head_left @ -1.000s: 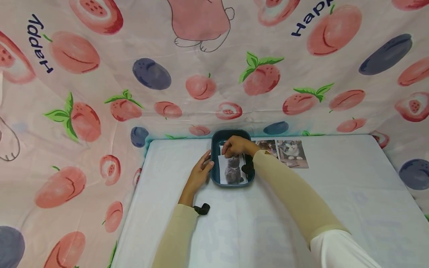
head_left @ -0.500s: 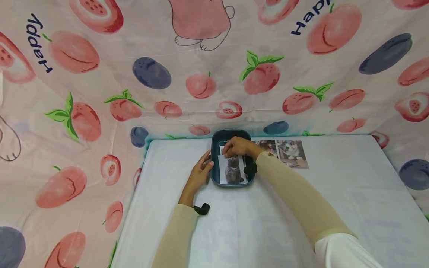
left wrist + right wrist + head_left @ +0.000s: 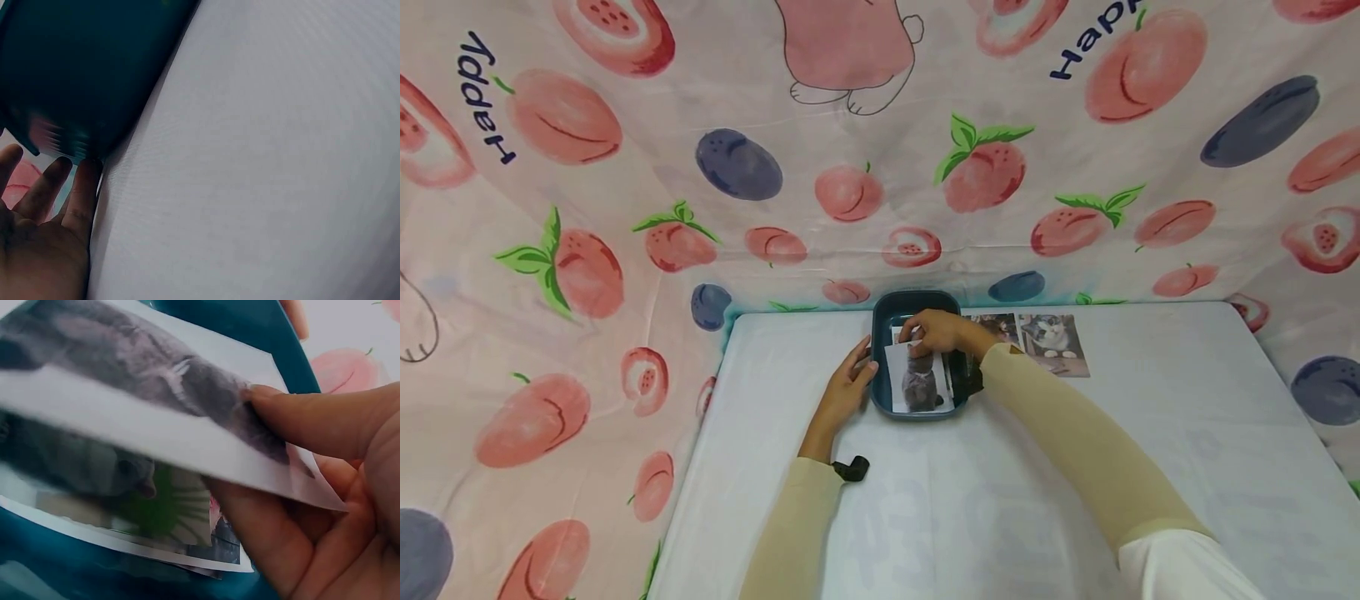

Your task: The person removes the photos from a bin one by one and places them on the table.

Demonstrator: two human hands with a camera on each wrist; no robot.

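Note:
A photo print [image 3: 917, 387] of a grey cat is pinched at its edge by my right hand [image 3: 943, 332], over a dark teal tray [image 3: 917, 300]. In the right wrist view, the thumb [image 3: 312, 422] lies on top of the held photo [image 3: 144, 369] and fingers pass beneath it. Other photos [image 3: 162, 506] lie stacked under it in the tray, largely covered. At the tray's left side is my left hand [image 3: 846, 390]. The left wrist view has its fingers [image 3: 80, 194] extended, with tips against the tray's outer wall [image 3: 87, 69].
Right of the tray, a cat photo [image 3: 1054, 343] lies flat on the white-covered table [image 3: 940, 500]. Another photo [image 3: 1000, 327] lies beside it, partly behind my right wrist. A fruit-print cloth [image 3: 850, 142] hangs behind the table's back edge.
My right hand's thumb has come over the photo's upper edge, and the photo has tilted and shifted slightly left. My right forearm has swung right; the left hand stays put.

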